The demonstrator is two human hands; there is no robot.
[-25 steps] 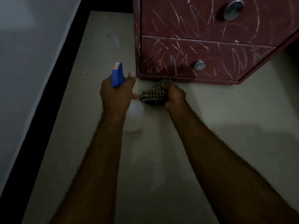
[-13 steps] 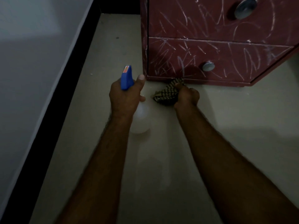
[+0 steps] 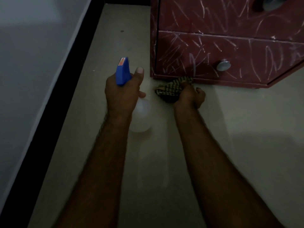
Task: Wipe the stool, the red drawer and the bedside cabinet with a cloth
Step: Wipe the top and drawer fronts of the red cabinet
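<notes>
Beneath red drawer (image 3: 230,56), cloth (image 3: 169,89) (bunched) slants up-right.

The cloth (image 3: 169,90) in my right hand (image 3: 190,97) is checked tan and black. My left hand (image 3: 121,96) holds a spray bottle (image 3: 141,117), white-bodied, blue-headed with a red label. The red drawer (image 3: 230,60) bears pale scribbles and a silver knob (image 3: 223,65).

Room was dim, light low. Pale beige floor (image 3: 156,162) spread beneath left grip (image 3: 122,94). Black skirting strip (image 3: 54,112) ran diagonally left of grip; grey-white wall (image 3: 32,55) rose beyond. Small dark speck (image 3: 122,31) lay ahead.
</notes>
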